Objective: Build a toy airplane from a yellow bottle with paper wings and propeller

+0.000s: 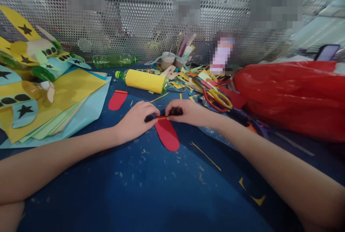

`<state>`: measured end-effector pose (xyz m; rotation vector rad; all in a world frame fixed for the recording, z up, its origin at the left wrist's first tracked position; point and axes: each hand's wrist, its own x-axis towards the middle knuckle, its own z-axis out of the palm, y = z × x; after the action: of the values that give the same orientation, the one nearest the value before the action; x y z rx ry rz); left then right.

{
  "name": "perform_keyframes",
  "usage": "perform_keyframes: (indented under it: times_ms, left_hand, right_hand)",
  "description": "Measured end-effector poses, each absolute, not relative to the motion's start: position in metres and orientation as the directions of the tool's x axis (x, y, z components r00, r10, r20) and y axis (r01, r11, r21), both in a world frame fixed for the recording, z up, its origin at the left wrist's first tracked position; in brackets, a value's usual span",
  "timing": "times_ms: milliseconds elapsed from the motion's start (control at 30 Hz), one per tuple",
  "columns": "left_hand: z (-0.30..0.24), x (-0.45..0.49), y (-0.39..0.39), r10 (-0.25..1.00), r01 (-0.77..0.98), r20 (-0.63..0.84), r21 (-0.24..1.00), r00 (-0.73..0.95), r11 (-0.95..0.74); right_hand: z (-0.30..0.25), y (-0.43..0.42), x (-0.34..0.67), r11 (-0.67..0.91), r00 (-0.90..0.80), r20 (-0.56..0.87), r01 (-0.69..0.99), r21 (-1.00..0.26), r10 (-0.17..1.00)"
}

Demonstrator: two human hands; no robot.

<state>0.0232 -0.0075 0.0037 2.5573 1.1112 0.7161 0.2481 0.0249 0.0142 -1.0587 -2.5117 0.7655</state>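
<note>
Here, the table (115, 196) is blue, with pale specks on it, and behind it stands a metal wall (151, 12) full of small holes. The red paper (167, 136) lies in the middle of the table; the fingers of the left hand (138, 117) and the right hand (192, 111) are closed on its folded top edge. Just beyond the hands is a bottle (144, 81) wrapped in yellow; scissors (226, 99) and paper scraps (188, 81) crowd near the right forearm. Near the wall, a cup (180, 62) holds sticks (183, 43). What the red bag (291, 97) contains, I cannot tell.
</note>
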Motion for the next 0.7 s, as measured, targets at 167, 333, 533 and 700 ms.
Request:
perform_keyframes:
  times_ms: [167, 333, 533, 700]
  left_hand:
    - [0.006, 0.023, -0.01, 0.822, 0.65, 0.273, 0.509, 0.5, -0.564]
    - [0.006, 0.021, -0.006, 0.848, 0.675, 0.269, 0.517, 0.456, -0.526]
    - [0.004, 0.018, -0.001, 0.837, 0.651, 0.272, 0.532, 0.474, -0.541]
    - [0.002, 0.018, 0.001, 0.813, 0.631, 0.293, 0.517, 0.504, -0.578]
  right_hand:
    - [0.01, 0.022, 0.243, 0.522, -0.622, 0.098, 0.548, -0.654, 0.777]
    - [0.001, 0.018, 0.238, 0.511, -0.572, 0.177, 0.498, -0.701, 0.801]
    - [-0.008, 0.017, 0.238, 0.59, -0.588, 0.253, 0.496, -0.637, 0.768]
    - [-0.01, 0.018, 0.239, 0.661, -0.621, 0.317, 0.462, -0.592, 0.717]
